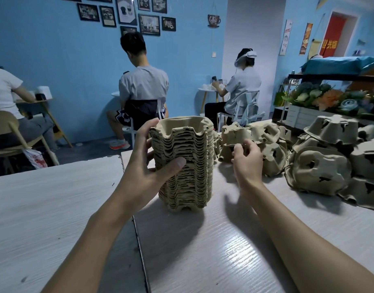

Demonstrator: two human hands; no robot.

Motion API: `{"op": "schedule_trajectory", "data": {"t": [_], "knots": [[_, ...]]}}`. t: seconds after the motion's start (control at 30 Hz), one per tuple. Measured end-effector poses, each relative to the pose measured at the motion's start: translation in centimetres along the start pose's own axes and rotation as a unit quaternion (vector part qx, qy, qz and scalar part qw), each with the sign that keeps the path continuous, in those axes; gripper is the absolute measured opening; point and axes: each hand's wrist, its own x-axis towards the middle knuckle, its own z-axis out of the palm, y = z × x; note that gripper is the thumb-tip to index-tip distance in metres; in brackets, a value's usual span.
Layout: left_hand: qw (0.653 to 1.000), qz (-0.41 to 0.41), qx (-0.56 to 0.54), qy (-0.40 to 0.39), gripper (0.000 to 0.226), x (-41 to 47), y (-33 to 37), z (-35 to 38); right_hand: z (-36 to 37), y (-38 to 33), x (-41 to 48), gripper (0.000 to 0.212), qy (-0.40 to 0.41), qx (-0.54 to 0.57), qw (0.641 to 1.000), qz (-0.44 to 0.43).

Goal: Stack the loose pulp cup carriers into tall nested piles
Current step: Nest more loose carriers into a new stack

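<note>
White wood-grain table [55, 208], blue-walled room behind. Grips nested pile [186, 166] at centre with left hand [148, 166] from 9 o'clock, steadying against tipping. Curls right hand [247, 157] at 3 o'clock, apparently pinching loose carrier [225, 154] at heap [321, 172] edge for next nesting.

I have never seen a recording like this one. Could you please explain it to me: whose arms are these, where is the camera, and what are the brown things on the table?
There is no machine here. A person wears one camera on the head, so you look down along their own two arms. The left hand grips a tall nested pile of pulp cup carriers, standing on the white table. The right hand reaches to the loose carriers heaped at the right, fingers curled at one; whether it grips it already, I cannot tell. Other people sit behind.
</note>
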Motion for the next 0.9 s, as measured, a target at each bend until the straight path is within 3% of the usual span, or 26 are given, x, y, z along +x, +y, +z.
{"op": "schedule_trajectory", "data": {"t": [0.17, 0.37, 0.57, 0.77, 0.9], "knots": [[1.0, -0.002, 0.0, 0.002, 0.079, 0.1, -0.1, 0.0, -1.0, -1.5, -0.9, 0.034, 0.054, 0.013, 0.992, -0.111], [1.0, -0.01, -0.007, 0.003, 0.079, 0.0, 0.0, 0.1, -1.4, -4.7, -2.0, 0.018, 0.055, 0.075, 0.979, -0.184], [1.0, -0.013, -0.01, 0.0, 0.078, -0.1, 0.2, 0.0, -1.6, -8.4, -2.6, 0.03, 0.034, 0.111, 0.946, -0.304], [1.0, -0.016, -0.002, 0.001, 0.077, 0.1, 0.3, 0.1, -1.3, -10.4, -3.2, 0.015, -0.014, 0.083, 0.909, -0.407], [1.0, -0.008, 0.007, 0.008, 0.092, 0.2, 0.0, 0.2, -1.1, -10.3, -3.7, 0.017, -0.062, 0.047, 0.891, -0.448]]}}
